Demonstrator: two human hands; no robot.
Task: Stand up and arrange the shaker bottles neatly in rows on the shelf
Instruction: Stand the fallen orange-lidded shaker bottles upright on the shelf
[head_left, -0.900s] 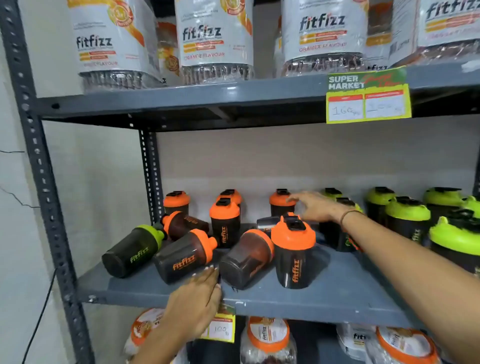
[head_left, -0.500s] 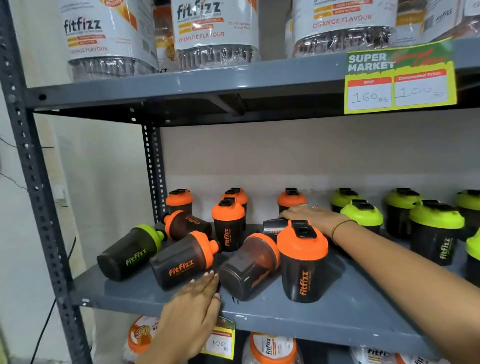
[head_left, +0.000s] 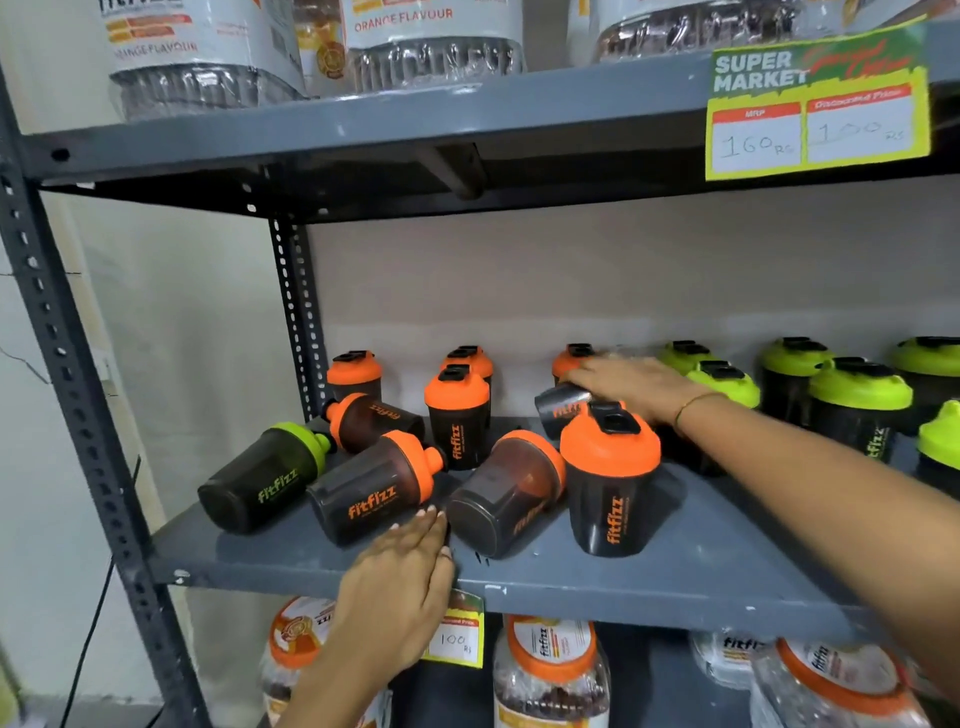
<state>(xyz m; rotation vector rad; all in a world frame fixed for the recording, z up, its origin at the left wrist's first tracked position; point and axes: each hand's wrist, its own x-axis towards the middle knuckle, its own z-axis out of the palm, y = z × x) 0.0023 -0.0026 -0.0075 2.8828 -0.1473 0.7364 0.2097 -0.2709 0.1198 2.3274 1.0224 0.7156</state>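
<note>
Dark shaker bottles with orange lids crowd the grey middle shelf (head_left: 675, 577). Several lie on their sides: a green-lidded one (head_left: 262, 475) at the left, an orange-lidded one (head_left: 371, 488) beside it, another (head_left: 506, 493) in the middle and one (head_left: 371, 418) behind. An upright orange-lidded bottle (head_left: 610, 478) stands at the front. My right hand (head_left: 631, 387) reaches behind it and grips a tipped orange-print bottle (head_left: 561, 408). My left hand (head_left: 402, 582) lies flat on the shelf's front edge, fingertips touching the lying bottles. Green-lidded bottles (head_left: 857, 410) stand upright at the right.
Upright orange-lidded bottles (head_left: 457, 410) stand along the back wall. Large fitfizz jars (head_left: 431, 47) fill the shelf above, more jars (head_left: 550, 670) sit on the shelf below. A price tag (head_left: 818, 109) hangs from the upper shelf. The rack's post (head_left: 78, 395) rises at the left.
The view has moved closer. My right hand has come down from the back row onto the tipped bottle behind the front upright one and lifted its base. My left hand stays on the shelf edge.
</note>
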